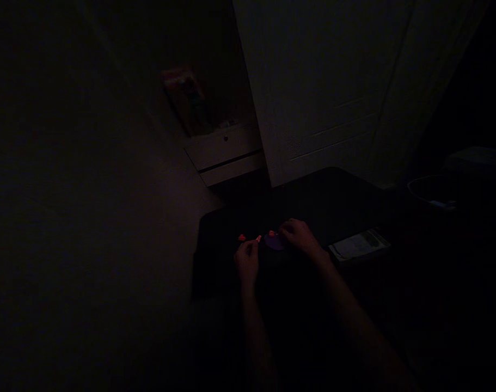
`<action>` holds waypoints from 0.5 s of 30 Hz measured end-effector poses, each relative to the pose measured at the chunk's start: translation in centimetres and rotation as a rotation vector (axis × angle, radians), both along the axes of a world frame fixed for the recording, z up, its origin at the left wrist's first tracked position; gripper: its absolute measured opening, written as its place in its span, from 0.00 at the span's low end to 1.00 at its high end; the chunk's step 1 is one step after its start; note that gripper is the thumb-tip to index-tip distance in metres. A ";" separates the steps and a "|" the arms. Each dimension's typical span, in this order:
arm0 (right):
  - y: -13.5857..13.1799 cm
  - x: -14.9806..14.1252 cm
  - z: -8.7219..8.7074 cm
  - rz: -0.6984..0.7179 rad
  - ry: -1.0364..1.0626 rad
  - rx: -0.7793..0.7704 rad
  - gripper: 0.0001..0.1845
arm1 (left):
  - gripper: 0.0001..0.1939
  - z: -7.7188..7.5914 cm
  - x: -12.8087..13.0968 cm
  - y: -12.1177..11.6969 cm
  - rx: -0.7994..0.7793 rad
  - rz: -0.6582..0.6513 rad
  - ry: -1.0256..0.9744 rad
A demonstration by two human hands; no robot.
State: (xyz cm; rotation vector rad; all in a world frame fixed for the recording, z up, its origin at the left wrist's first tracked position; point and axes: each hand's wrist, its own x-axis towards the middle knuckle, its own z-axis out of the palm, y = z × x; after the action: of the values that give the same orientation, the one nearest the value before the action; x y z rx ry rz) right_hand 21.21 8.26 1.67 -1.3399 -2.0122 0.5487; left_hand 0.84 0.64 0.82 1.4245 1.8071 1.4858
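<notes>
The view is very dark. My left hand (246, 260) is closed in a pinch on a small orange-red piece (258, 238), whose tip shows above the fingers. Just beyond that hand lies another small orange-red piece (242, 238). To its right is a flat, rounded purple thing (274, 243), with a further small orange-red piece (271, 233) at its upper side. My right hand (300, 236) has its fingers drawn together at the right edge of the purple thing. What those fingertips hold is too dark to make out.
Both hands are over a dark table (325, 190). A shallow tray or box with pale contents (360, 245) is to the right of my right forearm. Behind stand a pale door panel (325, 92) and a drawer unit (227, 147). A light cable (419, 182) curves at far right.
</notes>
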 end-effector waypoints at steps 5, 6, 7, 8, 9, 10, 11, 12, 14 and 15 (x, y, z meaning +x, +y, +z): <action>-0.1 0.0 -0.1 0.007 0.053 -0.001 0.12 | 0.11 -0.3 -0.2 0.2 0.002 -0.004 -0.012; -0.2 0.0 -0.1 0.017 0.055 0.000 0.12 | 0.11 -0.4 -0.2 0.3 0.005 0.004 -0.005; -0.2 0.0 -0.1 0.025 0.054 0.001 0.13 | 0.11 -0.5 -0.2 0.3 0.009 0.020 0.006; -0.3 0.0 -0.1 0.032 0.052 0.002 0.13 | 0.10 -0.6 -0.2 0.4 0.011 0.043 0.023; -0.3 0.0 0.0 0.041 0.050 0.006 0.14 | 0.11 -0.7 -0.2 0.4 0.011 0.069 0.046; -0.4 0.1 0.0 0.054 0.049 0.010 0.14 | 0.12 -0.7 -0.1 0.5 0.012 0.094 0.073; -0.4 0.1 0.1 0.069 0.047 0.013 0.15 | 0.13 -0.8 -0.1 0.5 0.013 0.117 0.101; -0.4 0.1 0.1 0.086 0.046 0.012 0.15 | 0.14 -0.8 0.0 0.6 0.015 0.133 0.129; -0.4 0.2 0.2 0.110 0.045 0.007 0.16 | 0.13 -0.8 0.2 0.7 0.030 0.144 0.187; -0.4 0.2 0.2 0.114 0.045 0.004 0.16 | 0.12 -0.8 0.2 0.7 0.039 0.141 0.211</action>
State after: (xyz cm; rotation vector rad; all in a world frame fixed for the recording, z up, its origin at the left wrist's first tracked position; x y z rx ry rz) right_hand 21.37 7.87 1.88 -1.2046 -2.0607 0.6208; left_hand 1.08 1.35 -0.03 1.5522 2.0529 1.4931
